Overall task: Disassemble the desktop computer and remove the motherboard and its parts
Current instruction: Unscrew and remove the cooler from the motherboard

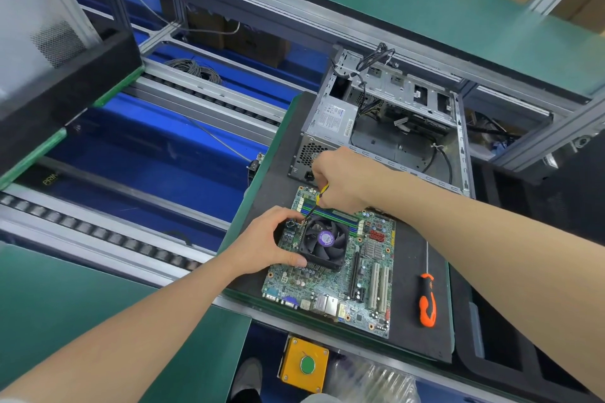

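Note:
The green motherboard (pixel 366 278) lies flat on a black mat (pixel 412 330), in front of the open metal computer case (pixel 386 127). A black CPU cooler fan (pixel 324 244) with a purple hub label sits on the board. My left hand (pixel 265 244) grips the fan's left side, thumb along its near edge. My right hand (pixel 340 180) grips a small yellow-and-black screwdriver (pixel 319 198). Its tip points down at the fan's far left corner. Blue and green memory sticks (pixel 330 211) lie just behind the fan.
An orange-and-black screwdriver (pixel 427 301) lies on the mat right of the board. A roller conveyor (pixel 98 235) with blue trays runs on the left. A yellow box with a green button (pixel 306 365) sits below the bench edge. Cables hang inside the case.

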A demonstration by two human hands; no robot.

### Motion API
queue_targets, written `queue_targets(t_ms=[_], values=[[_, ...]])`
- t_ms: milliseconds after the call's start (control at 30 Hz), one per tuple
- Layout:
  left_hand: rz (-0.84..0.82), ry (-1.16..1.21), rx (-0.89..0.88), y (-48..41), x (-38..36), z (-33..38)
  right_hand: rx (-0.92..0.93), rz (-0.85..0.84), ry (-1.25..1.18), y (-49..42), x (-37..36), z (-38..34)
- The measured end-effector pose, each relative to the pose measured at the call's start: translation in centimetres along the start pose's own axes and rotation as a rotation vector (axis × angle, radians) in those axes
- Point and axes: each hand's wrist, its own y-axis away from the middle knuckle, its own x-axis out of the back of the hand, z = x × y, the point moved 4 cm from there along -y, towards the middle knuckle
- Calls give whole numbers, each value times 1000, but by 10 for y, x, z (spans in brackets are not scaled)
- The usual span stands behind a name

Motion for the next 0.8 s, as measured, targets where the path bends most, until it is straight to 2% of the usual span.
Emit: queue_targets(t_ms=[200, 333, 467, 533, 600, 700, 800], values=[[-22, 0, -1, 1, 0, 0, 19, 15, 48, 1, -1, -1], [-52, 30, -33, -2, 5, 6, 146, -21, 194, 0, -2, -16], [-159, 126, -107, -9, 13, 24, 236, -32, 289, -1, 2, -22], [-125, 204, -121, -16, 23, 38, 261, -45, 330, -1, 0, -23], [-34, 176, -109, -26, 31, 47, 270, -29, 312, 0, 1, -25], [41, 194, -79, -35, 31, 51, 175, 19, 166, 0, 7, -26], [14, 216, -78, -37, 27, 50, -89, 61, -7, -3, 18, -18]])
